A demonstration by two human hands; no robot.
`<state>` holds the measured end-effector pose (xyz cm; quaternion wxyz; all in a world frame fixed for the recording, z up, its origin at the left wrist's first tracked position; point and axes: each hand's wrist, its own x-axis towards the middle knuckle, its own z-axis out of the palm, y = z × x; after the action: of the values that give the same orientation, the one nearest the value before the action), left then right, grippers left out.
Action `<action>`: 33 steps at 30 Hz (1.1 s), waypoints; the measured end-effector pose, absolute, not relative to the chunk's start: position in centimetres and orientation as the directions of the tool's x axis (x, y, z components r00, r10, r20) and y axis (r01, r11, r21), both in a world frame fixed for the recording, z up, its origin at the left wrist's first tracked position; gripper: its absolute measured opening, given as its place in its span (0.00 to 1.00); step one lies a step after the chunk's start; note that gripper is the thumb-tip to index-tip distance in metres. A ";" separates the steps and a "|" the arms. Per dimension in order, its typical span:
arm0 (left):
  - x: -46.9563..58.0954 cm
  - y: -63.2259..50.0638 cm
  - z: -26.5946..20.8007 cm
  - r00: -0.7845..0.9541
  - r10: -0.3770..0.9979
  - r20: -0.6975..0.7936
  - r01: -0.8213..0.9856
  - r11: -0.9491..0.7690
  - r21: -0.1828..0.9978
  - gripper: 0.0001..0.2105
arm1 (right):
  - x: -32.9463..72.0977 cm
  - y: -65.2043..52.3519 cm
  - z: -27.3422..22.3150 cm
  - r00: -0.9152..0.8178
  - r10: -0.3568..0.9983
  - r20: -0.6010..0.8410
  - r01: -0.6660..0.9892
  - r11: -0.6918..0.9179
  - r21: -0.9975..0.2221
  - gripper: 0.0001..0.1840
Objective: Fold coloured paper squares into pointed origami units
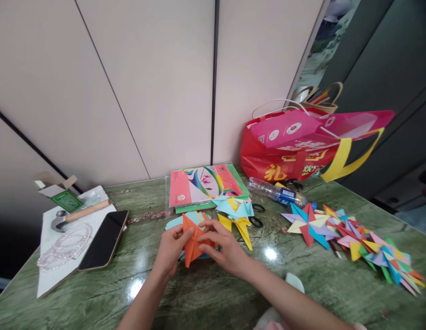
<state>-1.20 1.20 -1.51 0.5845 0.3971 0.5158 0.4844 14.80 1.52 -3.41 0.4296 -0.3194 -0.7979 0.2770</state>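
Between my two hands is a folded orange origami paper [188, 245], pointed at its top and bottom. My left hand [170, 247] pinches its left side between thumb and fingers. On the right side of the paper, my right hand [226, 243] has its fingers bent and spread against the folds, partly covering them. Light blue folded pieces [175, 221] lie just behind and under the orange one. Slightly to the right are more folded papers, a light blue piece [245, 209] and a yellow piece [244, 231].
A pack of coloured paper [199, 185] lies at the back beside scissors [257, 222] and a plastic bottle [275, 191]. Behind stands a red gift bag [257, 156]. Multicoloured paper stars [309, 224] spread rightward. At left are a phone [103, 240], a hammer [84, 211] and beads [67, 245].
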 end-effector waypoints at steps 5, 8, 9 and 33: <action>-1.5 1.3 -1.4 0.047 0.970 -0.237 -0.137 0.241 0.961 0.14 | 14.8 2.0 -3.6 -0.356 0.778 0.519 0.185 0.602 -0.776 0.13; -1.8 1.3 -1.2 0.081 0.964 -0.255 -0.138 0.264 0.955 0.14 | 14.8 2.2 -4.1 -0.358 0.782 0.510 0.141 0.585 -0.798 0.13; -1.8 1.3 -1.2 0.101 0.960 -0.261 -0.138 0.273 0.952 0.14 | 14.8 2.3 -4.2 -0.364 0.782 0.507 0.136 0.583 -0.801 0.12; -1.6 1.1 -0.5 0.199 0.945 -0.259 -0.003 0.265 0.964 0.16 | 14.6 2.3 -4.3 -0.338 0.905 0.260 0.146 0.323 -0.935 0.04</action>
<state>-1.58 1.10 -0.45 0.6163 0.4687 0.5027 0.3845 14.58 2.26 -4.28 0.4312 -0.3809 -0.6896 0.4399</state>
